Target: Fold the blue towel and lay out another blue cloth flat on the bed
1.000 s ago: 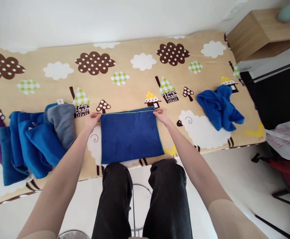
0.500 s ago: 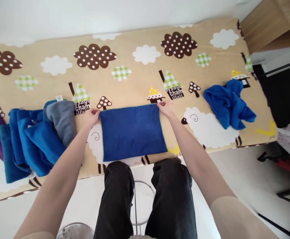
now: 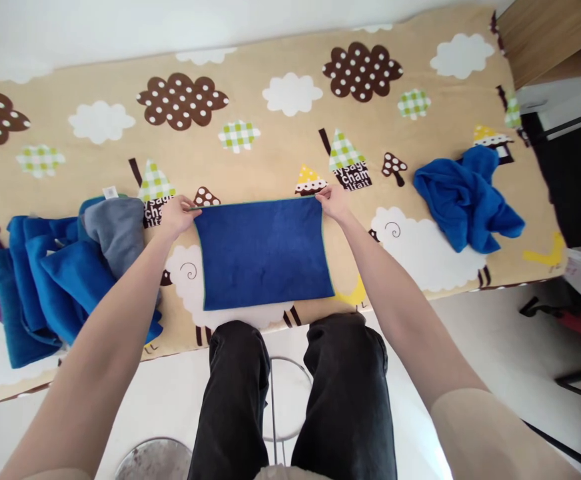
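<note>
Blue towel (image 3: 263,252) pinched at both far corners, flat at the frame's centre.

Fingers of the left hand (image 3: 174,215) are pressed together on the towel's upper-left corner, and those of the right hand (image 3: 332,201) pinch the upper-right corner the same way; both arms reach up from the lower edge of the frame. Between the hands the folded towel lies smooth on a tan blanket (image 3: 270,160) printed with clouds, houses and sheep, its near edge close to the blanket's lower border, above dark-trousered knees (image 3: 295,347). Just beside the left hand sits a pile (image 3: 65,273) of blue, grey and purple cloths at middle left. Well apart, at upper right, lies a crumpled blue cloth (image 3: 465,200).
</note>
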The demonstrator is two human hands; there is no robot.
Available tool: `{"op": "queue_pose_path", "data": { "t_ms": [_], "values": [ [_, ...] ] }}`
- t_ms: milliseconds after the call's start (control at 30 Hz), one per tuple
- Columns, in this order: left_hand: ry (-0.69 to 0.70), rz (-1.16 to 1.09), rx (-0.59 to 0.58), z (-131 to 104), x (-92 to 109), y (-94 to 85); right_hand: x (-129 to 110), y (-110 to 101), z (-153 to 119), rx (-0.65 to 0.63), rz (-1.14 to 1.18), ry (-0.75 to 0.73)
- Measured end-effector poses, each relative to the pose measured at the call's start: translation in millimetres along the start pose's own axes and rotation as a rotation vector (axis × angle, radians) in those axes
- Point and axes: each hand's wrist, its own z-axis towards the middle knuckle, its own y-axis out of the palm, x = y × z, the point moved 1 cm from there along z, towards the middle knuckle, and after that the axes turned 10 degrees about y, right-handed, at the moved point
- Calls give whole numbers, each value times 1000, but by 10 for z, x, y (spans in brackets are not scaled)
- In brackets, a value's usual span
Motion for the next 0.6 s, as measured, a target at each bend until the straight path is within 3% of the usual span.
{"op": "queue_pose_path", "data": {
  "t_ms": [67,133,233,300,367,467,600],
  "values": [
    [46,29,158,-106,169,85,-78,43,-137,88,-46,-36],
    [189,97,268,-286,361,226,-203,127,-395,147,-130,-151],
    [458,151,163,-564,540,513,-339,313,-844,88,-260,-428],
    [534,150,54,-661,535,676,-321,414,-1024,13,-313,-563],
    [510,150,48,-651,457,763,-236,447,-1028,6,-332,-576],
    [444,145,87,-508,343,780,-121,412,-816,83,-308,-468],
    [420,147,100,-489,392,762,-122,356,-748,132,-268,-391]
  ]
}}
